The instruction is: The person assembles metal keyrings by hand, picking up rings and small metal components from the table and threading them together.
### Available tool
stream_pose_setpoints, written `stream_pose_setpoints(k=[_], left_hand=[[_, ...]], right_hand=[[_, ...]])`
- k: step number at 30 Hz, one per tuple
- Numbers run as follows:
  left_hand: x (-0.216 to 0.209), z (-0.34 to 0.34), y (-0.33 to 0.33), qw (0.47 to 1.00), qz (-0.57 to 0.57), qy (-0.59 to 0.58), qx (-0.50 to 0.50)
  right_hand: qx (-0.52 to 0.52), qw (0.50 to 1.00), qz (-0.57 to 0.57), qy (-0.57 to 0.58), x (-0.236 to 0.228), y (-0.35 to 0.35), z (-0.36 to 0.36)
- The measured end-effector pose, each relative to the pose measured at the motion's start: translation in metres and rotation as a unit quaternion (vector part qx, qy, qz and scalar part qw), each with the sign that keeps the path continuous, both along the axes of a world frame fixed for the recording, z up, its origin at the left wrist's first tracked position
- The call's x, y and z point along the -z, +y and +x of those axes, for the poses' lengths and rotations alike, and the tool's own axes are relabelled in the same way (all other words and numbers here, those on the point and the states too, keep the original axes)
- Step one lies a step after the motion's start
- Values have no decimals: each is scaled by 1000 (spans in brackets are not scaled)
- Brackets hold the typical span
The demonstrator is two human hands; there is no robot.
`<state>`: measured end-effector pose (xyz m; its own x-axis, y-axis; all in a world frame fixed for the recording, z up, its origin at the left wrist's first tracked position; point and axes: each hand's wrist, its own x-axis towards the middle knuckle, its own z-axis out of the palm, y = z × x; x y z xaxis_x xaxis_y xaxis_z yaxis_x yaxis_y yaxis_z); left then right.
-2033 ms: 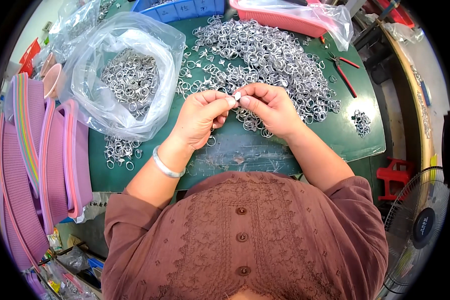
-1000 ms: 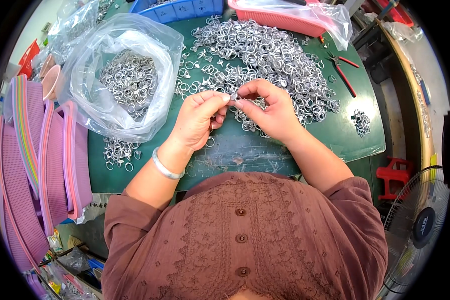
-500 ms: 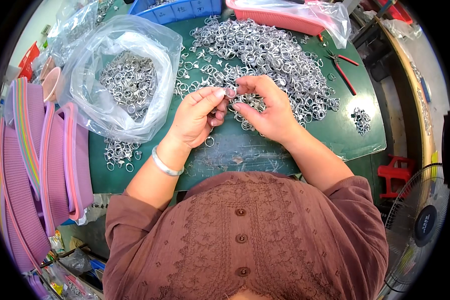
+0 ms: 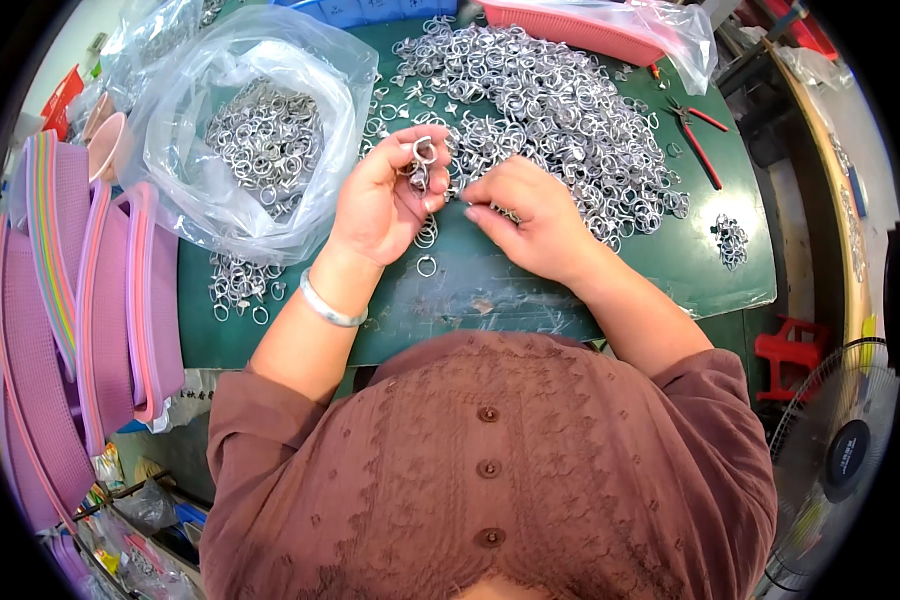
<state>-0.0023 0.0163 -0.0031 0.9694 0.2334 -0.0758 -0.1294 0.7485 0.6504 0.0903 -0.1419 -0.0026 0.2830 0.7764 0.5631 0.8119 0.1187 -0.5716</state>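
My left hand (image 4: 382,195), palm turned up with fingers curled, holds several silver metal rings (image 4: 421,163) against its fingers. My right hand (image 4: 525,215) is at the near edge of a large heap of metal rings (image 4: 560,95), thumb and forefinger pinched together; what is between the tips is too small to make out. A single loose ring (image 4: 427,266) lies on the green table (image 4: 450,310) just below my left hand. To the left, an open clear plastic bag (image 4: 345,110) holds more rings (image 4: 265,145).
Red-handled pliers (image 4: 699,150) and a small ring pile (image 4: 730,242) lie at the right. A pink basket (image 4: 570,35) and a blue bin (image 4: 365,8) stand at the back. Stacked purple baskets (image 4: 55,330) crowd the left edge; a fan (image 4: 840,460) stands at lower right.
My hands have moved apart. The left has turned palm up, showing the rings in it; the right has lowered its fingers and closed them in a pinch. The view has shifted slightly.
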Motion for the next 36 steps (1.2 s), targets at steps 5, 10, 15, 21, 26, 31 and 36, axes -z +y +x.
stream_pose_setpoints(k=[5, 10, 15, 21, 26, 31, 36], left_hand=[[0, 0, 7, 999, -40, -6, -10], [1, 0, 9, 997, -11, 46, -55], [2, 0, 11, 995, 17, 72, -72], [0, 1, 8, 991, 63, 88, -73], [-4, -1, 4, 988, 115, 86, -59], [-10, -4, 0, 986, 134, 98, -32], [-12, -7, -3, 971, 209, 114, 24]], right_hand=[[-61, 987, -59, -139, 8, 10, -13], [-20, 977, -82, -195, 15, 20, -22], [-11, 973, -104, -208, 16, 24, -23], [-19, 990, -32, -133, 12, 23, -16], [36, 997, -34, 52, 1, 13, -11], [37, 992, 41, 115, 0, 8, -6], [45, 990, 53, 122, -2, 6, -3]])
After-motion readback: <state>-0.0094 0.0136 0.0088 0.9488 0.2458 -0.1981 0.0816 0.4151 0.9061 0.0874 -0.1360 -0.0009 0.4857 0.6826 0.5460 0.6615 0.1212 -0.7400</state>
